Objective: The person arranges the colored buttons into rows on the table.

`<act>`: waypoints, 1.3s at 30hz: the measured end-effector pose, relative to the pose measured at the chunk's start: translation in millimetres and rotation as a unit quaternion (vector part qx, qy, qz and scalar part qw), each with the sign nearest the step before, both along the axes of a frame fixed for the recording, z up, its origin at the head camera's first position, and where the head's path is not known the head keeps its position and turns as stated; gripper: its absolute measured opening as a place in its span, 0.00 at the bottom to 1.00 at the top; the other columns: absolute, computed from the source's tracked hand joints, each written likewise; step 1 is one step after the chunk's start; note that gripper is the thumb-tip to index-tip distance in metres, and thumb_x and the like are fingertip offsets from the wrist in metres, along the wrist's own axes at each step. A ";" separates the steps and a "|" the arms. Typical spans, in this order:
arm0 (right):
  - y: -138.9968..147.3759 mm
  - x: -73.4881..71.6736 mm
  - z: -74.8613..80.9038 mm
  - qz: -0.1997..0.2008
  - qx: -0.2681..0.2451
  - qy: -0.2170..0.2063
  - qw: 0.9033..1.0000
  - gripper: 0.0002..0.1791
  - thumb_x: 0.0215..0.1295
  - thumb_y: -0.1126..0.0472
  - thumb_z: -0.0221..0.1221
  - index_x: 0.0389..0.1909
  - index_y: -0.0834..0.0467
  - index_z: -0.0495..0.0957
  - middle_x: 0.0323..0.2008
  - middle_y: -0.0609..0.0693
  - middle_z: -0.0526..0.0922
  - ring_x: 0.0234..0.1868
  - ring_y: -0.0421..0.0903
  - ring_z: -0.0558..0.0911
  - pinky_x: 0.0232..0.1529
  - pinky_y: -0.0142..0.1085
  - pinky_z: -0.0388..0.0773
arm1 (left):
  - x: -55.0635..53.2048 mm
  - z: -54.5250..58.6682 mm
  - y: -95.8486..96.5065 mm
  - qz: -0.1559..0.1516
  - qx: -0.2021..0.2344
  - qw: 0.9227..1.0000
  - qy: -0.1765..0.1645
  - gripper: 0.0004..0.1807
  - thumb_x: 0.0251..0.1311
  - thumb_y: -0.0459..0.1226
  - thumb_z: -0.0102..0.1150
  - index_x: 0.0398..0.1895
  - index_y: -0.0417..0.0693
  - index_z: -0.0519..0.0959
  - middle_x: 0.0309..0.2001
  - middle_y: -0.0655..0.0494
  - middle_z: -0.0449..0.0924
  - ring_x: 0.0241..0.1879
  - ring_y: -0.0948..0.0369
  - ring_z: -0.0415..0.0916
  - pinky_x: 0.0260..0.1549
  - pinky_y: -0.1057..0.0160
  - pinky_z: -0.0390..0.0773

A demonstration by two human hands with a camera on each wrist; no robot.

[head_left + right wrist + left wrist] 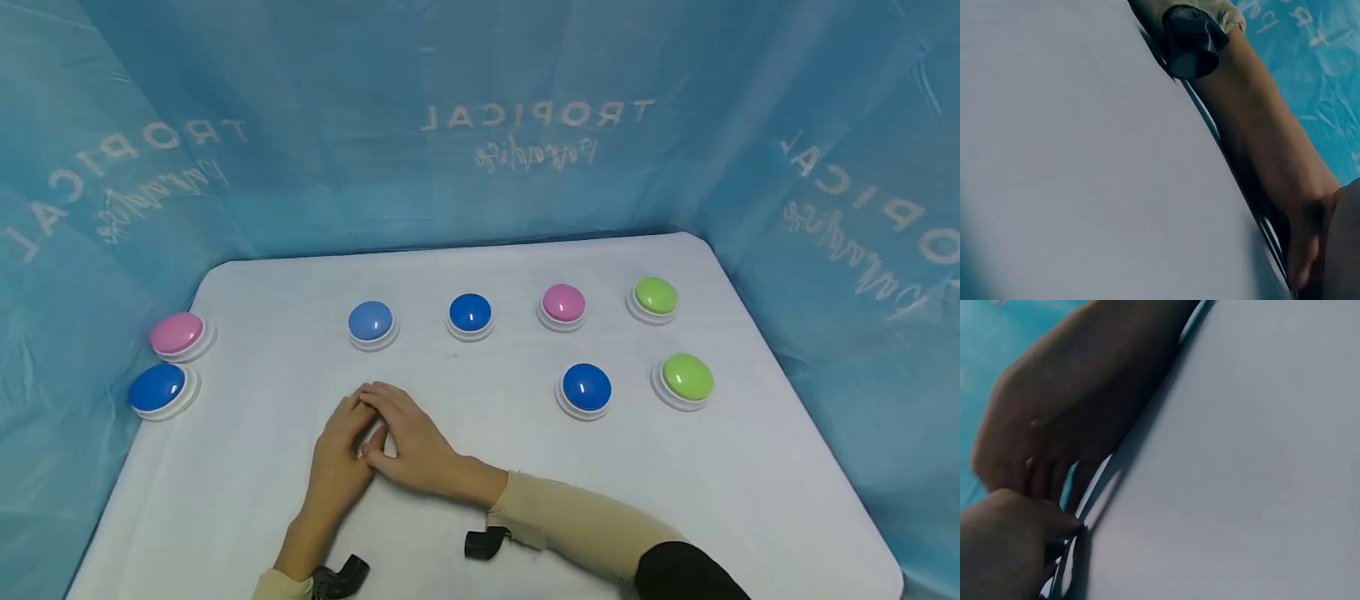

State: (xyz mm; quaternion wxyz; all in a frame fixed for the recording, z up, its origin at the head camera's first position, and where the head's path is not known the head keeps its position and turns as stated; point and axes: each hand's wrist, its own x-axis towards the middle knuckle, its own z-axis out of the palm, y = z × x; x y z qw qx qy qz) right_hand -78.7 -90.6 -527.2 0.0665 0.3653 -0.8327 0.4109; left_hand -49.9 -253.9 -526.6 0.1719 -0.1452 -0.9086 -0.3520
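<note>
My left hand (339, 458) and right hand (414, 442) rest together on the white table, left of its middle. Their fingertips meet and the thumbs come close, leaving a small gap between the palms; neither holds anything. In the left wrist view the right hand (1066, 419) reaches across to the left hand (1004, 540). The right wrist view shows the left hand (1304, 219) at lower right. Beyond the fingers stand a light blue dome button (371, 322) and a darker blue button (470, 313), both on white round bases. Another blue button (587, 387) lies to the right of the hands.
At the left edge sit a pink button (177, 333) and a blue button (157, 388). Toward the right are a pink button (563, 303) and two green buttons, one farther back (656, 296), one nearer (687, 377). Blue printed curtains (337, 192) surround the white tabletop (750, 500).
</note>
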 end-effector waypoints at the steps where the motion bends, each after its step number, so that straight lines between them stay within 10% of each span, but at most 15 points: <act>1: -4.7 -1.6 -0.2 -0.005 0.019 -0.003 1.000 0.38 0.69 0.55 0.61 0.77 0.63 0.64 0.77 0.59 0.68 0.81 0.53 0.63 0.82 0.39 0.58 | 0.5 1.2 -7.8 0.023 0.007 1.000 -0.010 0.21 0.61 0.28 0.69 0.59 0.38 0.84 0.65 0.41 0.82 0.70 0.39 0.73 0.68 0.34 0.70; 6: -30.6 -8.8 2.2 -0.013 0.101 -0.017 0.995 0.41 0.74 0.46 0.58 0.81 0.60 0.58 0.81 0.55 0.63 0.83 0.47 0.59 0.82 0.34 0.56 | 7.8 5.8 -54.8 0.165 0.019 0.985 -0.040 0.23 0.65 0.29 0.66 0.63 0.40 0.82 0.70 0.42 0.78 0.75 0.40 0.68 0.72 0.31 0.64; 15: -85.5 -32.1 8.8 0.053 0.151 -0.030 0.987 0.40 0.76 0.47 0.55 0.83 0.56 0.56 0.82 0.49 0.62 0.83 0.41 0.60 0.81 0.26 0.48 | 33.2 14.9 -125.1 0.380 0.072 0.915 -0.113 0.23 0.72 0.33 0.56 0.68 0.34 0.77 0.73 0.39 0.72 0.80 0.45 0.60 0.75 0.33 0.52; 25: -147.6 -76.0 12.5 0.077 0.163 -0.046 0.983 0.45 0.73 0.49 0.57 0.84 0.58 0.51 0.84 0.49 0.57 0.84 0.40 0.54 0.80 0.22 0.41 | 0.5 18.2 -155.8 0.416 0.128 0.895 -0.102 0.36 0.70 0.37 0.56 0.80 0.38 0.63 0.79 0.39 0.64 0.81 0.42 0.56 0.81 0.40 0.46; 39: -195.7 -86.1 11.3 0.042 0.220 -0.042 0.974 0.50 0.73 0.44 0.59 0.86 0.55 0.45 0.85 0.44 0.52 0.85 0.36 0.51 0.78 0.19 0.42 | -32.7 11.2 -153.9 0.418 0.157 0.889 -0.100 0.36 0.67 0.35 0.58 0.79 0.40 0.66 0.74 0.45 0.71 0.80 0.46 0.59 0.75 0.40 0.49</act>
